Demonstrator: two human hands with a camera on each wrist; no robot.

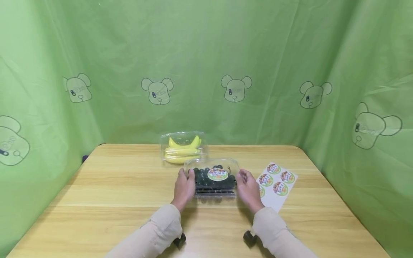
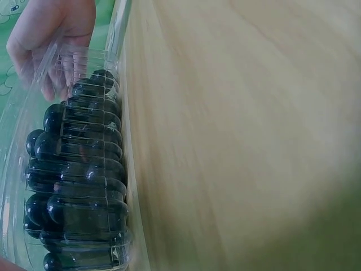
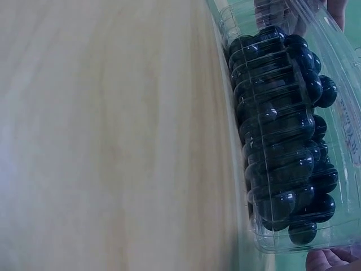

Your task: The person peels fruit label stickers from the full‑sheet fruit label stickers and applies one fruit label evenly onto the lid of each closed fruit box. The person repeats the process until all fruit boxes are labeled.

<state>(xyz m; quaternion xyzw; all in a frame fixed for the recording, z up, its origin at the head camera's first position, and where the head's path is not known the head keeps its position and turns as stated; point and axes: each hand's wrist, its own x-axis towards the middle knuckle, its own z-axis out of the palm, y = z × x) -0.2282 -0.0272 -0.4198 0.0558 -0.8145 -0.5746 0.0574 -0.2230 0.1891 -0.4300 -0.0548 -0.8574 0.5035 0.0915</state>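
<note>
A clear plastic clamshell box [image 1: 214,193] of dark grapes [image 1: 201,176] is held between both hands above the near middle of the table. On its lid sits a round fruit sticker [image 1: 217,174]. My left hand [image 1: 185,186] grips the box's left end, thumb on the near side. At the opposite end my right hand [image 1: 249,188] holds it, fingers curled around the edge. The left wrist view has the grapes [image 2: 84,164] pressed against ribbed plastic, with the right hand [image 2: 53,34] beyond. In the right wrist view, right-hand fingertips [image 3: 333,259] touch the box's lower end.
Behind and left stands another clear box with yellow bananas [image 1: 182,152]. A white sheet of round fruit stickers [image 1: 274,200] lies beside the right hand. The wooden table [image 1: 113,186] is enclosed by green curtains [image 1: 193,43] with bear-head drawings.
</note>
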